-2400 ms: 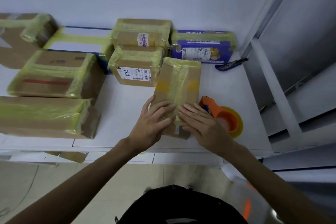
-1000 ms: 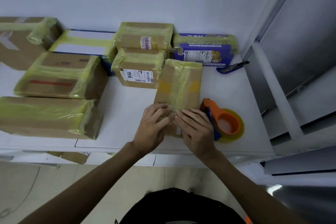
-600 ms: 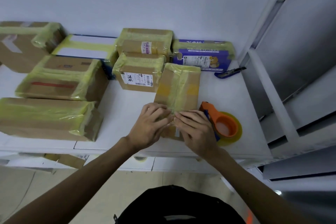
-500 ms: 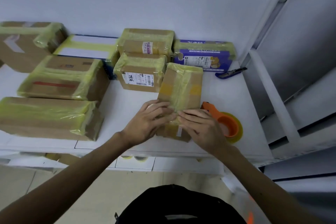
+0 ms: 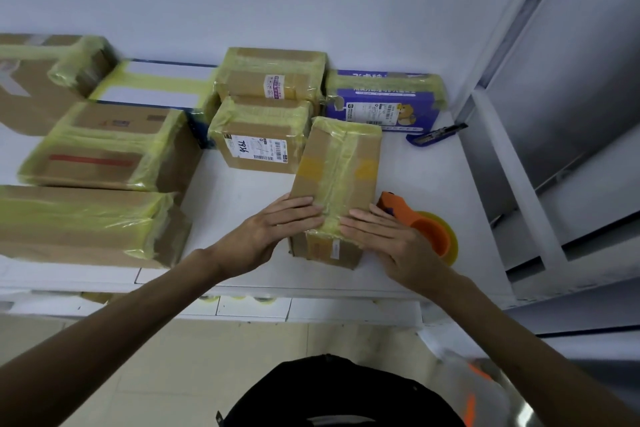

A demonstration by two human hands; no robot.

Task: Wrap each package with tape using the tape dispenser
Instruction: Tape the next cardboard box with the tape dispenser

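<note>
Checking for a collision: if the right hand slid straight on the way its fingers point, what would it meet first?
Likely the left hand: its fingertips lie just ahead of the right hand, both flat on the package, with a narrow taped strip between.

One head-worn wide-angle view looks forward and down, close above the table [image 5: 242, 204]
</note>
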